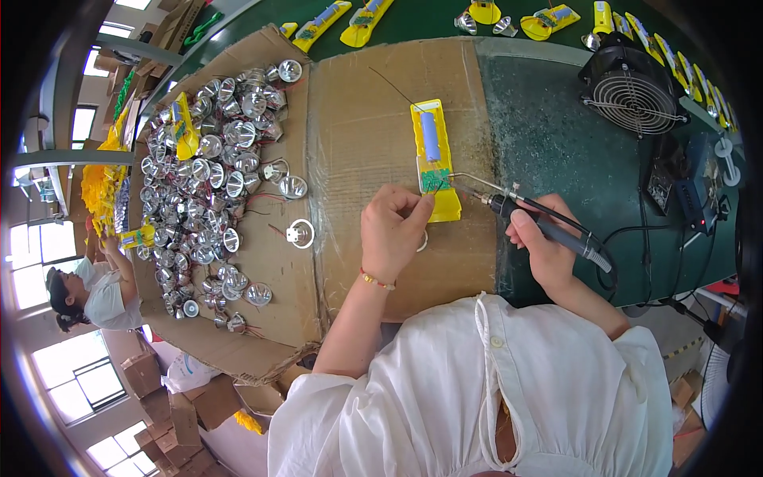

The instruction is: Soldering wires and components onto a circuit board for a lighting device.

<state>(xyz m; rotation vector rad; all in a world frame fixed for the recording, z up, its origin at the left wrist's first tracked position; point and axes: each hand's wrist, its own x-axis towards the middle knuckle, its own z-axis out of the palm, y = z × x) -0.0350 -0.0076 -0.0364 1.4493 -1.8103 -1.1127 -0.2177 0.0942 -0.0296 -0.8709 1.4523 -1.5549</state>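
A yellow flashlight housing [450, 208] lies open on the cardboard, with a blue cylindrical battery [430, 137] and a small green circuit board [435, 180] inside. My left hand [395, 226] is closed in a pinch at the board's lower edge, apparently on a thin wire, mostly hidden by the fingers. Part of a white ring [423, 241] shows beside that hand. In my right hand [547, 242] is a soldering iron [548, 227] with a thin metal feed tube. Its tip points at the board from the right.
On the left, a cardboard box [274, 337] holds many silver lamp reflectors [234, 184]. More yellow housings [548, 21] line the far edge. At the right stand a fan [633, 99] and a blue-black soldering station [694, 203] with cables. Another person [99, 290] works at far left.
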